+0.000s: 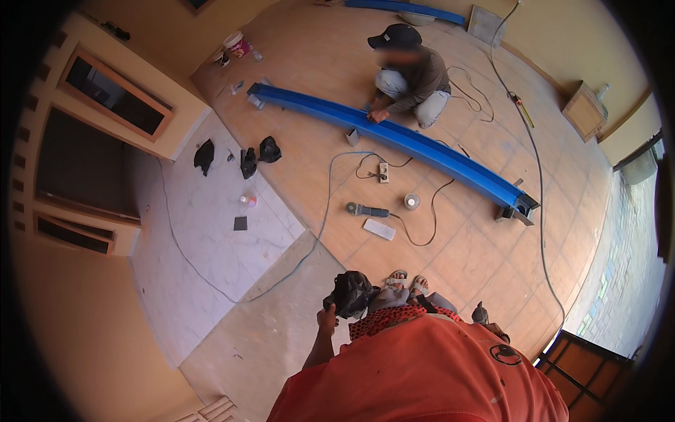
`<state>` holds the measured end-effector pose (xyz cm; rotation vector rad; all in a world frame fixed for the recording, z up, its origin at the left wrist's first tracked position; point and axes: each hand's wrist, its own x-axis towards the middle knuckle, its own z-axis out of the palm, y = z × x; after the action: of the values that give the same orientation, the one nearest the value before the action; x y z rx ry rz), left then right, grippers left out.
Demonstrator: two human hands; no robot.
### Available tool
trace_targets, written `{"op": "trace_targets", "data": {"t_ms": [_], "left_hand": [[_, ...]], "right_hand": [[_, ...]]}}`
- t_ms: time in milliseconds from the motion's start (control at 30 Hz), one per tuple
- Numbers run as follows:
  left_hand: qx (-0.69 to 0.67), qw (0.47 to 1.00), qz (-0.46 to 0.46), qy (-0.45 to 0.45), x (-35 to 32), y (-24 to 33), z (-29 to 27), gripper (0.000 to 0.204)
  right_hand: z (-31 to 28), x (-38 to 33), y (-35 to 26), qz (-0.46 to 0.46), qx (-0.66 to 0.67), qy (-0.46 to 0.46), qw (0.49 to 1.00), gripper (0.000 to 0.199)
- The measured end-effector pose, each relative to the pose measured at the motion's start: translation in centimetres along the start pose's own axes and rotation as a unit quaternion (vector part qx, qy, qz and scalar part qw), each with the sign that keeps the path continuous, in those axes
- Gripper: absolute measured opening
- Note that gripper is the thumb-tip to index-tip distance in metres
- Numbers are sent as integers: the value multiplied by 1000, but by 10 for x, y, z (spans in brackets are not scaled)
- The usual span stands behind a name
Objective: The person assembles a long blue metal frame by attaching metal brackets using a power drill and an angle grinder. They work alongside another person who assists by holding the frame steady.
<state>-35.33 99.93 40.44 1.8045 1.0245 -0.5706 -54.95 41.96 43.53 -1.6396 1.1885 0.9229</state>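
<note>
My left hand (327, 319) is closed on a black plastic bag (350, 294), which hangs crumpled beside my left leg. At my right side, my right hand (498, 332) shows only in part past the red shirt. A small dark grey, pointed thing (480, 314) sits at its end; the fingers are hidden, so I cannot tell whether they grip it. On the tiles ahead of my feet lie an angle grinder (367, 210) and a pale flat rectangular piece (380, 229). A clear round container (411, 201) stands just to their right.
A co-worker (415, 77) crouches with hands on a long blue metal beam (401, 138) that crosses the floor. Cables and a white power strip (384, 173) lie on the tiles. Black bags (269, 149) rest left of the beam. A long hose (538, 183) runs along the right.
</note>
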Motion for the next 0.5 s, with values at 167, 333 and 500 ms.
{"op": "trace_targets", "data": {"t_ms": [167, 333, 500], "left_hand": [[-18, 999, 26, -20, -11, 15, 9, 40], [-35, 998, 46, 32, -8, 27, 10, 41], [-194, 973, 38, 118, -8, 18, -1, 47]], "right_hand": [[-22, 14, -26, 3, -21, -7, 1000, 43], [-33, 33, -58, -1, -56, -24, 998, 45], [-36, 46, -94, -4, -103, -39, 994, 47]]}}
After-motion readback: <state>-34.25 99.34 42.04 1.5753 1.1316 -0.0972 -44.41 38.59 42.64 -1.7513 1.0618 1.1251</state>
